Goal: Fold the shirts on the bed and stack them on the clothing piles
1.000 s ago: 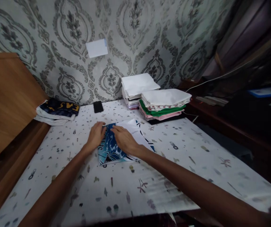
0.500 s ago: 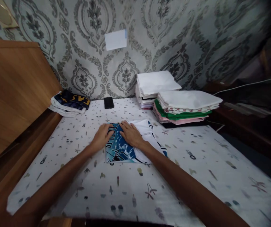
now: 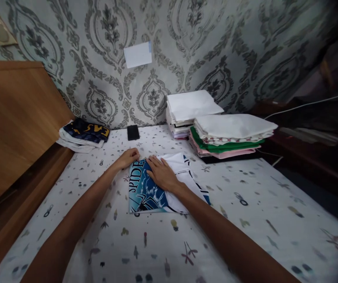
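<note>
A folded blue and white garment (image 3: 145, 192) with a spider print and the letters SPIDE lies on the patterned sheet (image 3: 157, 243). My right hand (image 3: 161, 173) rests flat on its upper middle, fingers stretched out. My left hand (image 3: 128, 158) sits at the garment's top left corner, fingers curled onto the edge of the cloth. White parts of the garment (image 3: 183, 173) stick out to the right under my right forearm.
A folded dark and white garment (image 3: 82, 133) lies at the back left beside a wooden board (image 3: 12, 118). A black phone (image 3: 133, 132) lies by the wall. Two stacks of folded cloth (image 3: 192, 112) (image 3: 230, 135) stand at the back right, dark furniture beyond.
My left hand has slid from the garment's left side up to its top left corner, uncovering the printed letters. My right hand stays flat on the cloth. The view has shifted slightly.
</note>
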### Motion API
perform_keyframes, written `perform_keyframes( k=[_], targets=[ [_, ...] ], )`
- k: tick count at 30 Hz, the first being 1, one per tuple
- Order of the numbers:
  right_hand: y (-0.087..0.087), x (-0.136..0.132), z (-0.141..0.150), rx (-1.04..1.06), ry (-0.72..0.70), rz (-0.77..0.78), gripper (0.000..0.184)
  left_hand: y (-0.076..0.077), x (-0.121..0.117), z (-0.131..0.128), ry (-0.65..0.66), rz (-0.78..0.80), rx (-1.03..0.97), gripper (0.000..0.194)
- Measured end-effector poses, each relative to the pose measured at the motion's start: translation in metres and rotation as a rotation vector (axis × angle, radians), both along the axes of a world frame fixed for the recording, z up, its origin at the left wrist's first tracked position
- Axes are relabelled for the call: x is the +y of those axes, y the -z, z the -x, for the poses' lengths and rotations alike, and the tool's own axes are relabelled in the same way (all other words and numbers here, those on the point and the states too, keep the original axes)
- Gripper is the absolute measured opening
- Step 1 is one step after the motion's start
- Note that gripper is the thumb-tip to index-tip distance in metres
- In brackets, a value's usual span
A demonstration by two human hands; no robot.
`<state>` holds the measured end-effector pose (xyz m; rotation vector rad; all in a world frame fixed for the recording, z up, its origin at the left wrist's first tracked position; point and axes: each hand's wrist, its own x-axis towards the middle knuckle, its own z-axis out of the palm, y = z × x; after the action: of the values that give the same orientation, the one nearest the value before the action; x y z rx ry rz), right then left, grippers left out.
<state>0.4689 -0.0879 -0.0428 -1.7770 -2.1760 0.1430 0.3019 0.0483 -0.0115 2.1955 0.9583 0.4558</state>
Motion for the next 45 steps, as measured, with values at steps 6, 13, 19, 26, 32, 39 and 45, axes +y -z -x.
perform_keyframes(
  k=[6, 13, 19, 26, 32, 39, 45],
  targets=[
    [-0.002, 0.0, 0.0, -0.032, 0.0, 0.019, 0.057, -0.004, 0.006, 0.001, -0.008, -0.04, 0.063, 0.027],
    [-0.002, 0.0, 0.001, -0.055, -0.002, 0.031, 0.057, -0.005, 0.013, 0.003, 0.113, 0.094, 0.064, 0.036],
    [0.001, 0.001, 0.0, -0.041, -0.002, 0.005, 0.057, -0.003, 0.01, 0.01, 0.17, 0.099, 0.019, 0.039],
    [0.001, 0.001, 0.002, -0.079, 0.004, 0.023, 0.055, 0.006, 0.002, 0.024, 0.091, -0.143, 0.066, 0.03],
    [0.008, 0.004, 0.001, -0.023, -0.007, 0.043, 0.058, -0.014, -0.062, 0.053, 0.042, -0.263, -0.032, 0.02],
    [0.013, 0.006, -0.002, 0.036, -0.016, 0.039, 0.059, -0.022, -0.175, 0.086, 0.309, -0.205, 0.096, 0.015],
    [0.009, 0.005, 0.0, 0.054, -0.004, 0.037, 0.057, -0.024, -0.194, 0.096, 0.319, -0.247, 0.179, 0.018]
  ],
)
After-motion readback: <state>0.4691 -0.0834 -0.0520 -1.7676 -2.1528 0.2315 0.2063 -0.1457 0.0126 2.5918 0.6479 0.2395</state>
